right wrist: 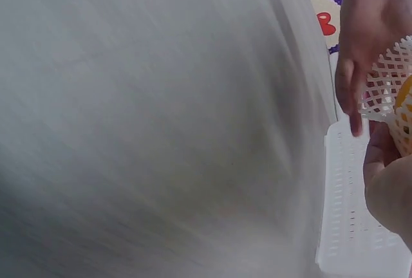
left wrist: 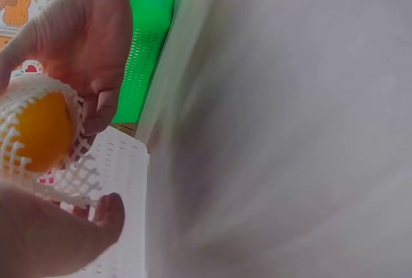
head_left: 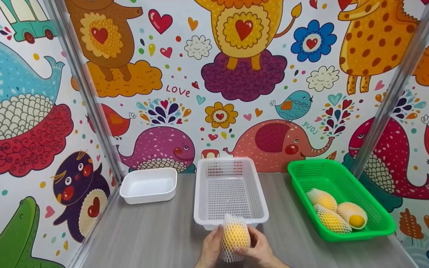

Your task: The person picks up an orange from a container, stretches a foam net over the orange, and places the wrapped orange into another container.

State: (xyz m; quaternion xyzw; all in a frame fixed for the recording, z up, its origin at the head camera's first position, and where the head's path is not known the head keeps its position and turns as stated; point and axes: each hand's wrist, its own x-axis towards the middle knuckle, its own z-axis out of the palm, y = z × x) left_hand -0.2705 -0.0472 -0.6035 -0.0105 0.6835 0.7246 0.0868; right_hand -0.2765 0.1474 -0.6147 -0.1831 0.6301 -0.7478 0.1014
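A yellow fruit in a white foam net (head_left: 235,238) is held between both hands, in front of the middle basket. My left hand (head_left: 211,246) grips its left side; in the left wrist view, that thumb and fingertips (left wrist: 111,210) are at the loose edge of the net. On the other side my right hand (head_left: 261,248) holds it, thumb across the net's lower front. Bare orange-yellow skin (left wrist: 45,133) shows through the net's open end in the left wrist view. Behind the fruit stands a white perforated basket (head_left: 198,193) with nothing inside.
To the right, a green basket (head_left: 380,208) holds three more yellow fruits (head_left: 333,221) in foam nets. At the back left sits a small white tub (head_left: 148,186). Printed cartoon walls with metal corner posts (head_left: 88,93) enclose the grey table (head_left: 143,234) behind and at the sides.
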